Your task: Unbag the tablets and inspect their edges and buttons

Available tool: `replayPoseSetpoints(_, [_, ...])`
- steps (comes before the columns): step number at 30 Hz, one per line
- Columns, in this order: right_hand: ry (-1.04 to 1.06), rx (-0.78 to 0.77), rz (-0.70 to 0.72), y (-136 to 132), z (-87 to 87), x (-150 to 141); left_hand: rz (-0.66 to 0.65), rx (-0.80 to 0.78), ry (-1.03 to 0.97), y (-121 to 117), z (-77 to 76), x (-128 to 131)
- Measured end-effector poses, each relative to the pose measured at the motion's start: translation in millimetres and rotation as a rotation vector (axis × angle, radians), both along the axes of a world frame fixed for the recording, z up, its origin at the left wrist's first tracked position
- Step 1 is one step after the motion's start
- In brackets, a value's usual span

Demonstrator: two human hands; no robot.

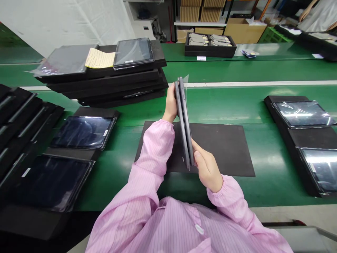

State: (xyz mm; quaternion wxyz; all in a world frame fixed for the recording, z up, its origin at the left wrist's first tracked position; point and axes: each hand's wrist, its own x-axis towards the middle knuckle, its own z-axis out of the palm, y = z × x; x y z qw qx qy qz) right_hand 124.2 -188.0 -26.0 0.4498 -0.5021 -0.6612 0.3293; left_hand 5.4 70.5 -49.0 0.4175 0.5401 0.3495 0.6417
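Note:
Two thin grey tablets (184, 123) stand on edge, side by side, above a dark rectangular mat (221, 147). My left hand (170, 105) grips them from the left near the far end. On the near right side, my right hand (206, 167) presses against them with its fingers together. A bit of clear film (186, 82) sticks out at their far end. The screens face sideways, so I cannot see them.
Black foam trays with tablets lie at left (83, 131) and right (305, 114). Stacked black trays (110, 82) stand at the back left, with a dotted yellow sheet (99, 58) on top. A black box (210, 47) of grey parts sits farther back. Part of another person (319, 17) shows at top right.

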Motion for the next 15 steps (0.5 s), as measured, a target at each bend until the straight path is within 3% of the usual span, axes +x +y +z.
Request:
replayPoseSetpoints(8, [-0.099,0.113,0.064,-7.9,-0.8,8.0,0.055,0.119,0.024,-28.7,19.9,12.5])
replayPoseSetpoints(15, [-0.195,0.247,-0.052,-0.8,10.7,11.5,0.042,0.195,0.076,-63.0,44.2,14.1])
